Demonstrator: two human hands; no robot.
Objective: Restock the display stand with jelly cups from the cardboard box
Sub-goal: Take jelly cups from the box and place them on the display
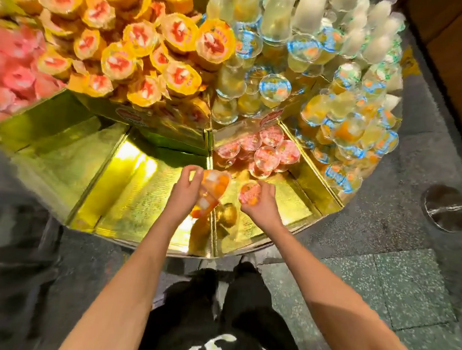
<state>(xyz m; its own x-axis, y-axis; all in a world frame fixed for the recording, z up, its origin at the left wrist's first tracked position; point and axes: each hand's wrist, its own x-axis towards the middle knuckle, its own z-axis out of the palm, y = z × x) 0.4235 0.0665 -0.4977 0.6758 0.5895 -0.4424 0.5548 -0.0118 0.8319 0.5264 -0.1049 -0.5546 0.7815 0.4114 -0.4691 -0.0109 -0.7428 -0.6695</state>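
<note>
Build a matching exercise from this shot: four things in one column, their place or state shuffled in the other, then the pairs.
Column one
1. left hand
2. right hand
3. yellow-lidded cups
4. blue-rimmed cups

Column two
A. holds one pink-lidded cup
B. heaped at the upper left of the display stand
C. holds several orange cups
D. piled on the stand's right side

Pairs: 1-C, 2-A, 3-B, 4-D

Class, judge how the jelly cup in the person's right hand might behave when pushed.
The cup sits easily in the right hand, so probably light. Its round rim suggests it may roll if tipped sideways. The glossy gold tray looks slick, so it could slide.
</note>
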